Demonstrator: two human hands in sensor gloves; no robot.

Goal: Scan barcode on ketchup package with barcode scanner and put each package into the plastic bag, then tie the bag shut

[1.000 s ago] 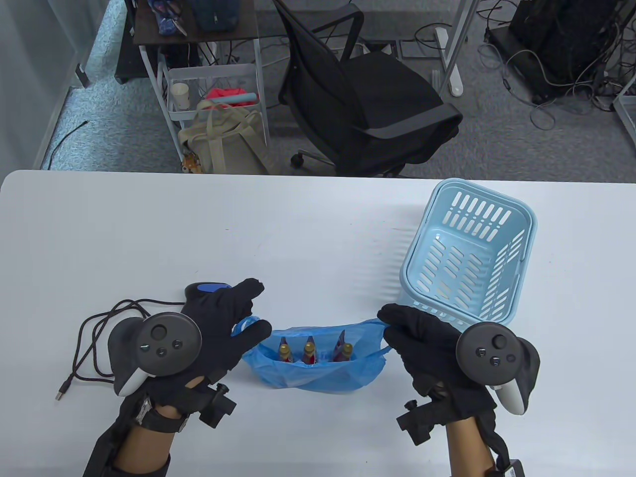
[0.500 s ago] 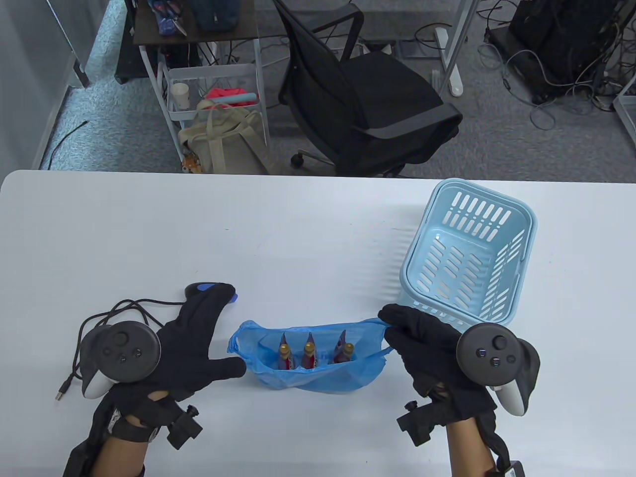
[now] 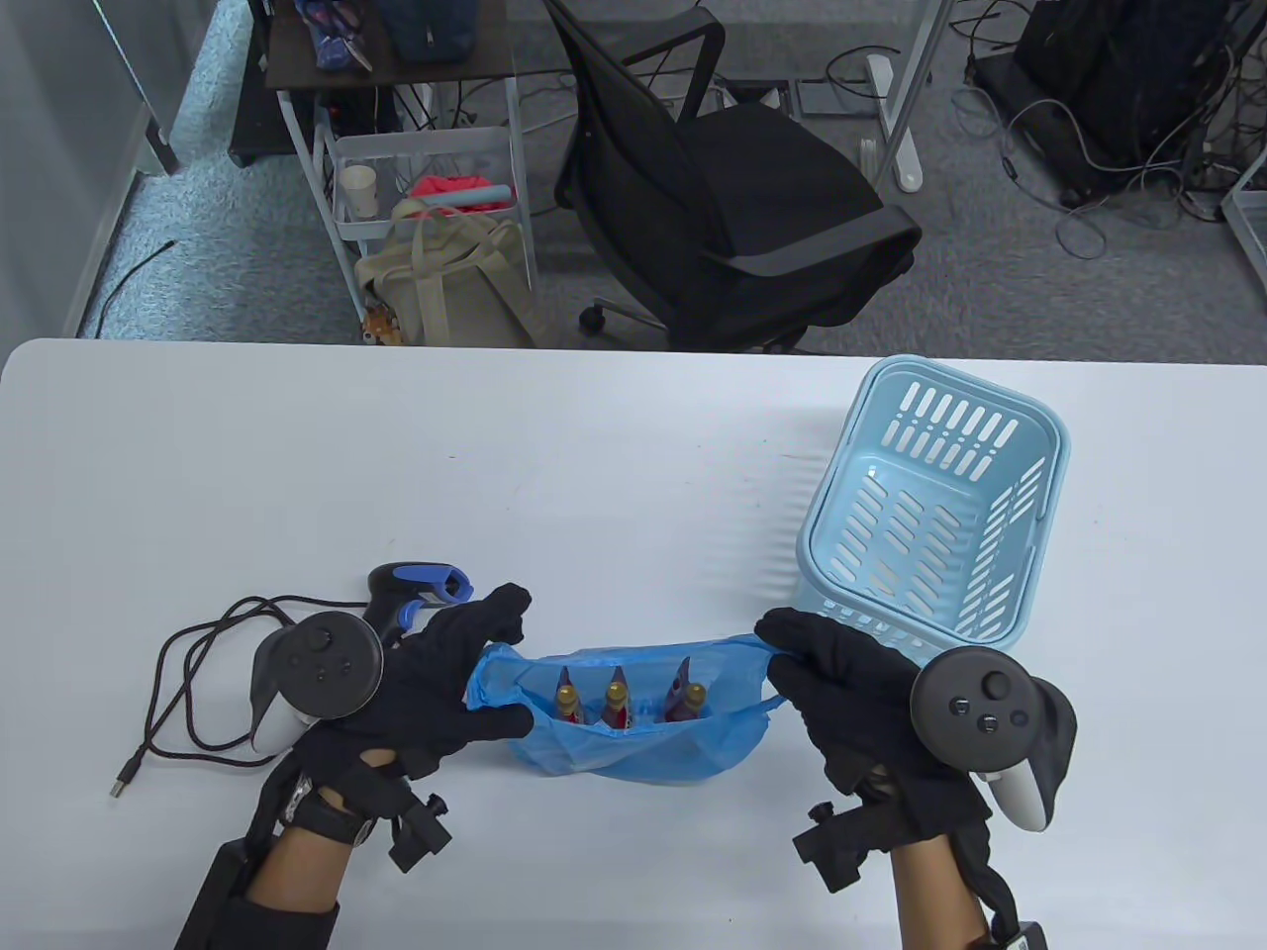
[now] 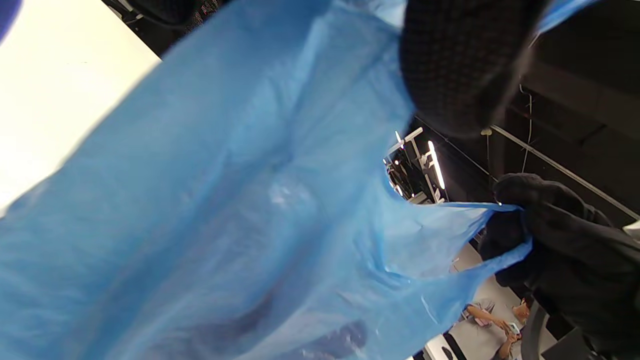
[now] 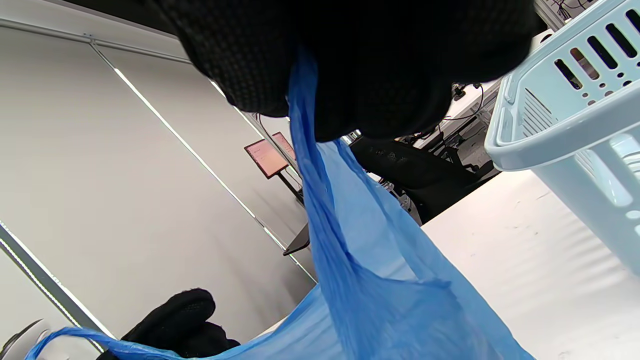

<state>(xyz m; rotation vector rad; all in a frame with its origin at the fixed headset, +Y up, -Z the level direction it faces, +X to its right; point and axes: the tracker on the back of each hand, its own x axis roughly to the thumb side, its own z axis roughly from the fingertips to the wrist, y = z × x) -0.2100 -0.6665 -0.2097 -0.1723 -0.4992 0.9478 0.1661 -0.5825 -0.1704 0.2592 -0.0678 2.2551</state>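
A blue plastic bag (image 3: 643, 747) stands open near the table's front edge, with three ketchup packages (image 3: 616, 699) upright inside. My left hand (image 3: 478, 673) grips the bag's left handle between fingers and thumb. My right hand (image 3: 782, 648) pinches the right handle, which is stretched taut. The black and blue barcode scanner (image 3: 416, 586) lies just behind the left hand. In the left wrist view the bag (image 4: 225, 200) fills the frame under a gloved finger (image 4: 460, 65). In the right wrist view the handle (image 5: 305, 165) hangs from curled fingers (image 5: 360, 65).
A light blue basket (image 3: 1029, 435) stands at the right, close behind my right hand, and shows in the right wrist view too (image 5: 575, 125). The scanner's dark cable (image 3: 188, 683) loops at the front left. An office chair (image 3: 732, 188) stands beyond the table's far edge.
The left hand drew back to the left with spread fingers off the bag, then came back and took hold of the left handle. The right hand and the bag's right handle stayed put.
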